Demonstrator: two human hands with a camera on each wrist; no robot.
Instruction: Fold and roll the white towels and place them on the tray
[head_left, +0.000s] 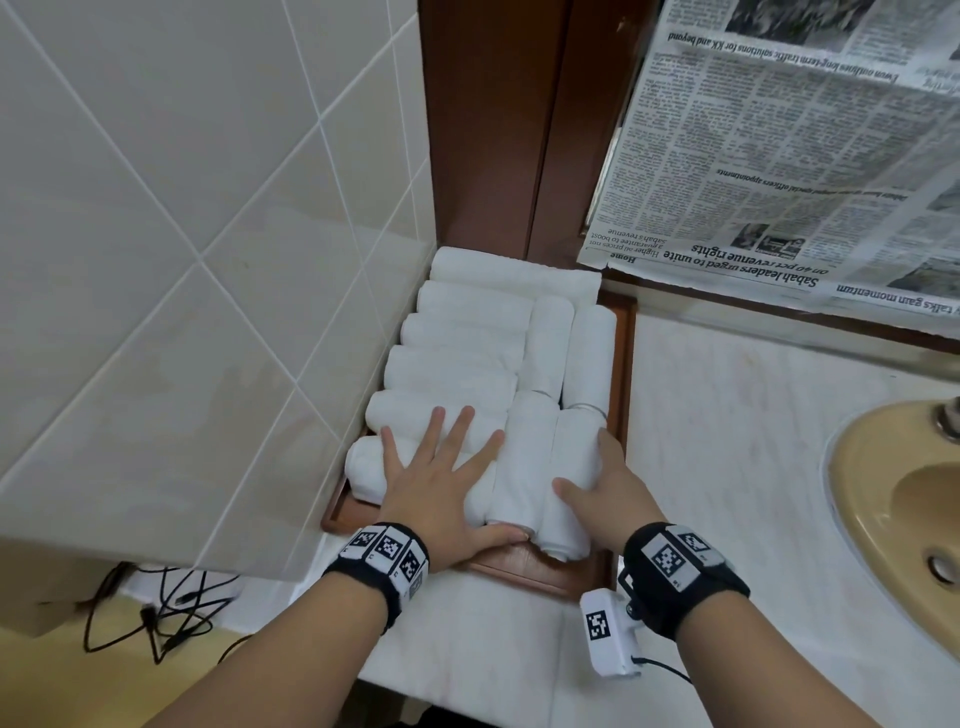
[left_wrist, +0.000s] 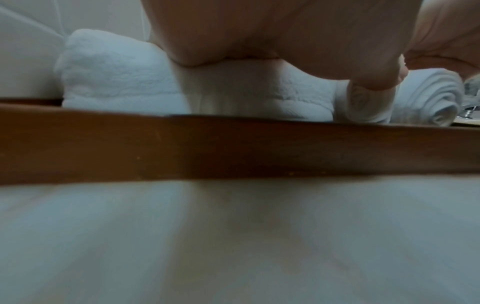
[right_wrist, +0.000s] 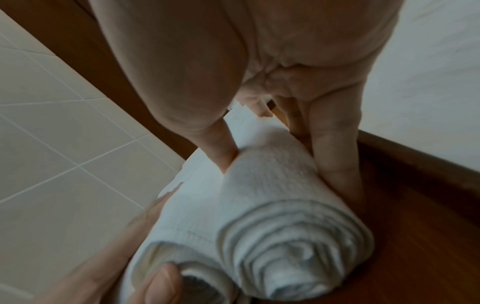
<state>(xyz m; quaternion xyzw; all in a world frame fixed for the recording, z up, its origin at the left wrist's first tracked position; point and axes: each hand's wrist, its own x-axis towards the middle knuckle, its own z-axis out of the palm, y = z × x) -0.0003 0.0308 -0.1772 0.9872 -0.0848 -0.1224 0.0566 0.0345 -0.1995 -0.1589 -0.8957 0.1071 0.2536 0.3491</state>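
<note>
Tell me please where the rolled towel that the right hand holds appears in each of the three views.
Head: the rolled towel lies at the tray's near right, under the right hand.
Left wrist: far right, its spiral end facing the camera, past the left hand's thumb.
Right wrist: centre bottom, spiral end toward the camera, fingers on its side.
Shared landmark: the brown wooden tray.

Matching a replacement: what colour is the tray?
Reddish-brown wood, the tray; clearest in the head view.

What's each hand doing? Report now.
Left hand: open, fingers spread flat on the rolled towels.
Right hand: grips the nearest rolled towel.
</note>
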